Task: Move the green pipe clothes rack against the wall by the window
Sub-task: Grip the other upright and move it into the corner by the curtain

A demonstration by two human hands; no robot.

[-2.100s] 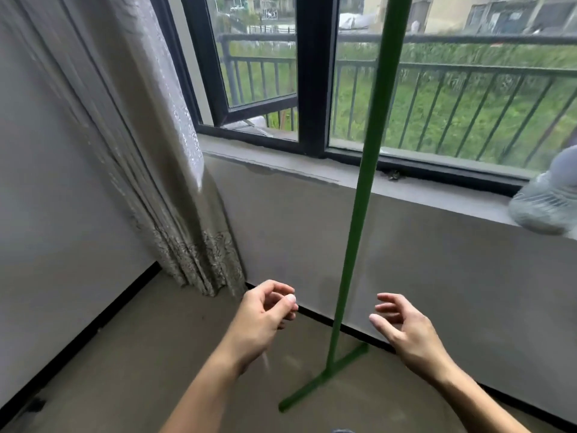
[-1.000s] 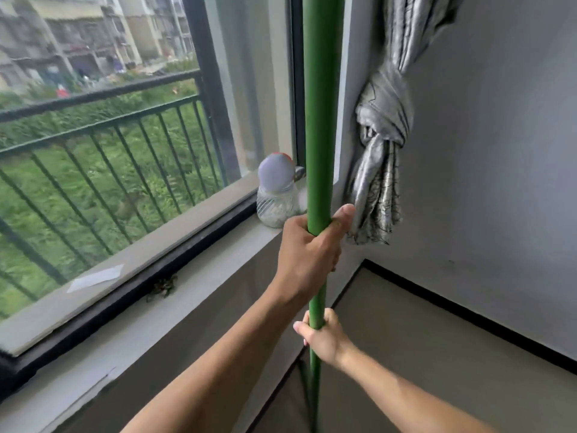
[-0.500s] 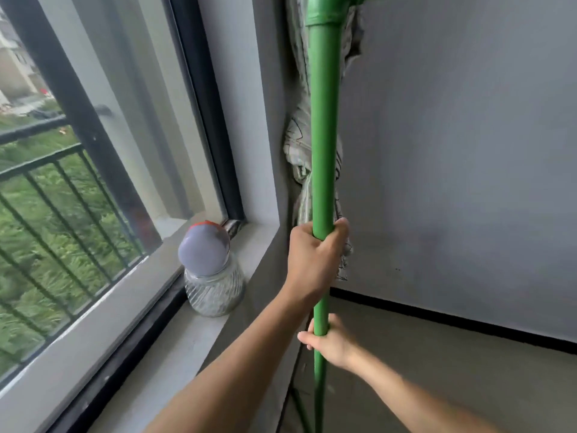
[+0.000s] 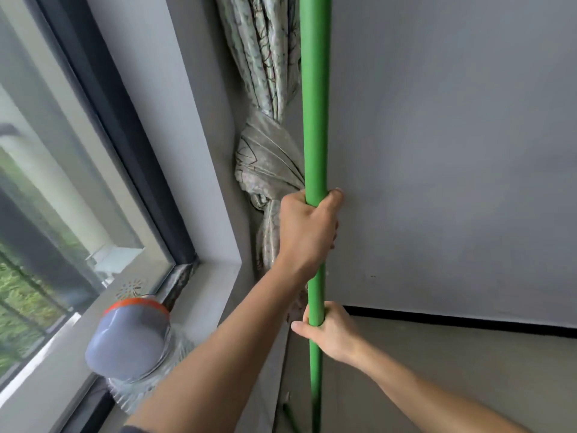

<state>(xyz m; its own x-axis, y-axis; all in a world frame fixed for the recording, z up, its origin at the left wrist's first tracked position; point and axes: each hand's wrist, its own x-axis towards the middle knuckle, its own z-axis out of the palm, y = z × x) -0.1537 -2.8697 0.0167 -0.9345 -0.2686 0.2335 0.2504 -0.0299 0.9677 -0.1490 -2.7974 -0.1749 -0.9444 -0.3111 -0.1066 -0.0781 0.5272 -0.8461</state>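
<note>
The green pipe clothes rack (image 4: 313,104) shows as one upright green pole running from the top edge down to the bottom edge of the head view. My left hand (image 4: 307,228) grips the pole at mid height, thumb wrapped to the right. Lower down, my right hand (image 4: 332,334) grips the same pole. The pole stands close to the grey wall (image 4: 452,151) in the corner beside the window (image 4: 62,182). A bit of the rack's green foot (image 4: 290,417) shows near the floor; the top of the rack is out of view.
A knotted patterned curtain (image 4: 268,157) hangs in the corner just behind the pole. A glass jar with a grey lid (image 4: 131,348) stands on the window sill (image 4: 215,295) at the left. Grey floor (image 4: 468,364) with a black skirting line lies at the lower right.
From open hands near the rack's other upright, I have taken hold of this pole with both hands. The view has swung right and closer to the corner; the jar now sits lower left.
</note>
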